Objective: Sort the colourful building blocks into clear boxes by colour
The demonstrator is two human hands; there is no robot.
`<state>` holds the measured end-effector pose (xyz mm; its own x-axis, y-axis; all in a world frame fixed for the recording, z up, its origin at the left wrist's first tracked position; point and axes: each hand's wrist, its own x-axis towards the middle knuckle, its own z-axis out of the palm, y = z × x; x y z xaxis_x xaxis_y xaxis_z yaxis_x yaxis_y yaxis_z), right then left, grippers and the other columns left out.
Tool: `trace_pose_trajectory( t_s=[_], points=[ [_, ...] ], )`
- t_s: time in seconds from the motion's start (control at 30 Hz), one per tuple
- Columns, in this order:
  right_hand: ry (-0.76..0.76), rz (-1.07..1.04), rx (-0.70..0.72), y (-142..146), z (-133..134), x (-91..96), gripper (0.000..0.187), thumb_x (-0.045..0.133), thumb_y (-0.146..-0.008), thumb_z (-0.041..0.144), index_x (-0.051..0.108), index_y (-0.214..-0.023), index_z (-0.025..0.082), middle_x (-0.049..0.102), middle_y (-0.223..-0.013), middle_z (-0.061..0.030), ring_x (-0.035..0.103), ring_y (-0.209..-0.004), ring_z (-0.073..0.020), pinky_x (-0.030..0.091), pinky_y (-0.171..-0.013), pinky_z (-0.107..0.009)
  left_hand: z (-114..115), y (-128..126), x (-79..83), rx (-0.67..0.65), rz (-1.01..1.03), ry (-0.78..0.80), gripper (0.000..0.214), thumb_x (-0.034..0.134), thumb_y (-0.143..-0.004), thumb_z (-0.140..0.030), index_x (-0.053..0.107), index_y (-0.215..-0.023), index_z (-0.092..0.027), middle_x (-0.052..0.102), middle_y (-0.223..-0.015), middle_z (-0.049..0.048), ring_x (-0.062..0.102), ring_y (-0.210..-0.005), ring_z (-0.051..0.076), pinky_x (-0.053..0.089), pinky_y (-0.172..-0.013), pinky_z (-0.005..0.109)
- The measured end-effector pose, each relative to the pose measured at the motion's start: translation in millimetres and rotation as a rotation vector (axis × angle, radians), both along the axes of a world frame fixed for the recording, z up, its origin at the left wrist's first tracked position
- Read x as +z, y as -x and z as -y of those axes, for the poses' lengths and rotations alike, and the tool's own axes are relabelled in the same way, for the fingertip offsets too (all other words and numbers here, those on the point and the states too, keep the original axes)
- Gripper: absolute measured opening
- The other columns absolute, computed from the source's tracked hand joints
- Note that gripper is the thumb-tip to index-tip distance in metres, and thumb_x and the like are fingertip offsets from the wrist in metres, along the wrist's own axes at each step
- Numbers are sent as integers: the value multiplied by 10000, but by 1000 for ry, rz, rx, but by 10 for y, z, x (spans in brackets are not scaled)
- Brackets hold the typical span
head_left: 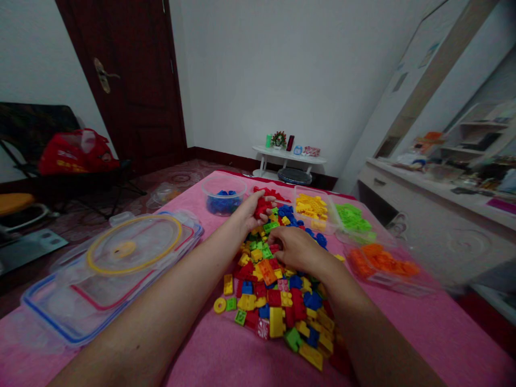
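Observation:
My left hand (255, 210) is at the far end of a mixed pile of toy building bricks (268, 271), with fingers curled around some red building bricks (263, 206). Just behind it lie more red bricks (278, 194) in a clear container, partly hidden by the hand. My right hand (293, 246) reaches down into the middle of the pile, fingertips closed at a red building brick (274, 248). Red, yellow, blue, green and orange pieces surround both hands.
Clear containers hold blue bricks (224, 203), yellow bricks (312, 209), green bricks (353, 219) and orange bricks (381, 260). Stacked clear lids (133, 258) lie on the left of the pink tablecloth (419, 322). A white shelf table (290, 154) stands by the wall.

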<state>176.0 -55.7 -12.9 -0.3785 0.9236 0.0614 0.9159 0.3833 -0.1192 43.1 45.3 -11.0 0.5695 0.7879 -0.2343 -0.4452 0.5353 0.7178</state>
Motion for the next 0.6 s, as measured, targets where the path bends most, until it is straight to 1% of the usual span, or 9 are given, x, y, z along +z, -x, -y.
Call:
trace_pose_trajectory(
  t_s=[0.07,0.17,0.2,0.27,0.37,0.43,0.53,0.6],
  points=[
    [-65,-53,-73,-54,-21,63,164,567,-704,192,631,-855,201,652,-787,-24,567,-700,-149,350,-592,-233,29,-13,13,2,-53,-20,258,474,-837,-351,582,-789,-121,574,-592,27,428,-381,39,225,-283,89],
    [-192,-187,-189,-163,-59,176,169,579,-704,220,638,-860,186,644,-730,-25,554,-628,-141,359,-561,-235,86,-55,20,2,-173,-80,290,458,-848,-379,589,-828,-121,585,-590,27,461,-379,45,245,-284,91],
    [-235,-248,-218,-194,-69,206,178,588,-700,221,642,-865,180,643,-723,-25,551,-610,-137,371,-559,-236,106,-73,18,-12,-209,-100,311,453,-848,-401,591,-833,-122,594,-601,33,482,-386,55,261,-285,96],
    [-338,-398,-241,-228,-83,247,224,610,-686,220,647,-902,169,651,-764,-33,555,-596,-129,406,-568,-242,144,-113,10,-88,-236,-113,385,444,-834,-480,594,-837,-126,619,-644,57,546,-433,92,328,-300,123],
    [-512,-621,-179,-219,-73,275,284,611,-687,190,641,-968,165,643,-931,-60,583,-643,-124,464,-624,-261,202,-168,-12,-247,-132,-20,475,418,-805,-580,590,-829,-138,628,-680,79,625,-559,165,431,-354,178],
    [-609,-707,-133,-207,-43,308,250,581,-717,173,645,-959,168,625,-985,-65,597,-686,-124,483,-658,-269,239,-196,-34,-330,-20,72,462,409,-819,-561,590,-830,-136,620,-686,89,633,-603,176,428,-357,166],
    [-720,-805,-155,-245,26,416,173,540,-768,190,658,-893,166,629,-919,-54,607,-684,-127,492,-629,-261,262,-221,-66,-351,93,185,353,423,-855,-430,595,-845,-121,611,-709,101,580,-533,120,317,-308,100],
    [-761,-889,-215,-312,79,518,155,542,-778,210,660,-867,163,640,-833,-40,607,-623,-120,487,-566,-245,218,-230,-61,-302,132,229,281,444,-855,-351,589,-833,-111,597,-701,95,530,-487,87,252,-294,83]
  ],
)
